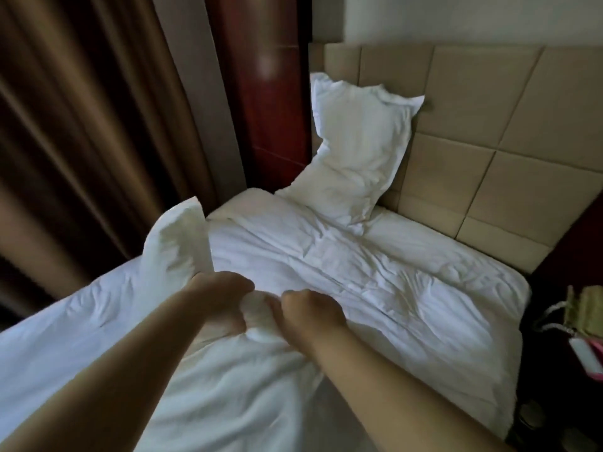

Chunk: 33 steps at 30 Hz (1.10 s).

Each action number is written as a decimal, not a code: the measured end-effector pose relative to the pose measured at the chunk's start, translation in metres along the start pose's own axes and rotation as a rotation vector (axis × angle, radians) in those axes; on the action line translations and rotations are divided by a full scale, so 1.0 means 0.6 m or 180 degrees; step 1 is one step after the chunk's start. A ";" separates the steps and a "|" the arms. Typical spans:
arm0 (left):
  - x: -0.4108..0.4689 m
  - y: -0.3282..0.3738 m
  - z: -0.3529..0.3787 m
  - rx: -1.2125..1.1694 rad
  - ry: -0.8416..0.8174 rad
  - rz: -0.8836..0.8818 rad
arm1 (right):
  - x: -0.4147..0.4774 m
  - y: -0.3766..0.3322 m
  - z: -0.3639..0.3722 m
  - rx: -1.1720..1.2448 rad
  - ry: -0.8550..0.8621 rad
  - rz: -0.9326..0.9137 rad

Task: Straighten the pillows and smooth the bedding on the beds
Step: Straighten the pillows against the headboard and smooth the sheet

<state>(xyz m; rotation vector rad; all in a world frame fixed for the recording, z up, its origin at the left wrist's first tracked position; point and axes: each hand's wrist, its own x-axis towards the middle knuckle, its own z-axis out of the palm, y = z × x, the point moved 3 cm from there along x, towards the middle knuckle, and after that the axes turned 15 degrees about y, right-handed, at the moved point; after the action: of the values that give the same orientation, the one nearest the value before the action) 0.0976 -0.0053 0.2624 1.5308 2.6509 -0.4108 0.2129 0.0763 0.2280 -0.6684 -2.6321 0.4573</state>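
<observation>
Left hand (225,288) and right hand (303,305) clenched side by side on corner of second pillow (177,243). Pillow long axis runs up-left from fingers, toward curtain (81,125); headboard pillow (359,151) lies far ahead-right.

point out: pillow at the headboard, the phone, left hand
pillow (359,151): head view, middle of its white face, propped against the headboard.
phone (587,355): head view, on its pale screen, at the right edge.
left hand (225,298): head view, back of the hand, gripping bunched bedding.
</observation>
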 end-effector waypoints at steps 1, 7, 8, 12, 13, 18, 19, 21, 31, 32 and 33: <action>-0.004 -0.009 -0.040 -0.0049 0.0257 -0.0100 | 0.019 -0.011 -0.038 0.0019 0.0230 -0.0146; -0.040 0.000 -0.226 -0.0460 0.1482 -0.0408 | 0.051 -0.038 -0.264 -0.0054 0.1536 -0.0920; -0.052 0.012 -0.253 -0.0521 0.1805 -0.0343 | 0.045 -0.034 -0.297 -0.0106 0.1809 -0.0977; -0.074 0.083 -0.340 -0.0565 0.2852 -0.0110 | 0.016 0.000 -0.417 -0.0335 0.2724 -0.1290; -0.070 0.104 -0.360 -0.0598 0.3025 -0.0075 | 0.014 0.016 -0.442 -0.0407 0.2815 -0.1365; 0.003 0.211 -0.402 -0.0802 0.3222 -0.0287 | 0.041 0.147 -0.525 -0.0606 0.2412 -0.1414; 0.020 0.235 -0.404 -0.0862 0.3262 -0.0356 | 0.047 0.181 -0.531 -0.0648 0.2238 -0.1359; 0.059 0.287 -0.404 -0.0932 0.3327 -0.0439 | 0.054 0.254 -0.534 -0.0794 0.1968 -0.1206; 0.266 0.440 -0.370 -0.0708 0.2570 -0.0233 | 0.121 0.527 -0.448 -0.0584 0.1347 -0.0787; 0.272 0.424 -0.360 -0.0509 0.2494 -0.0240 | 0.131 0.534 -0.436 -0.0519 0.1300 -0.0844; 0.278 0.406 -0.347 -0.0299 0.2460 -0.0255 | 0.141 0.540 -0.424 -0.0469 0.1201 -0.0862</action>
<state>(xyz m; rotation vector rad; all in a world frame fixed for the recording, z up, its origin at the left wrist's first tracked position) 0.2397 0.3040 0.3844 1.8309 3.2042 0.3943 0.3800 0.4439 0.3452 -0.3850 -2.3592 0.0497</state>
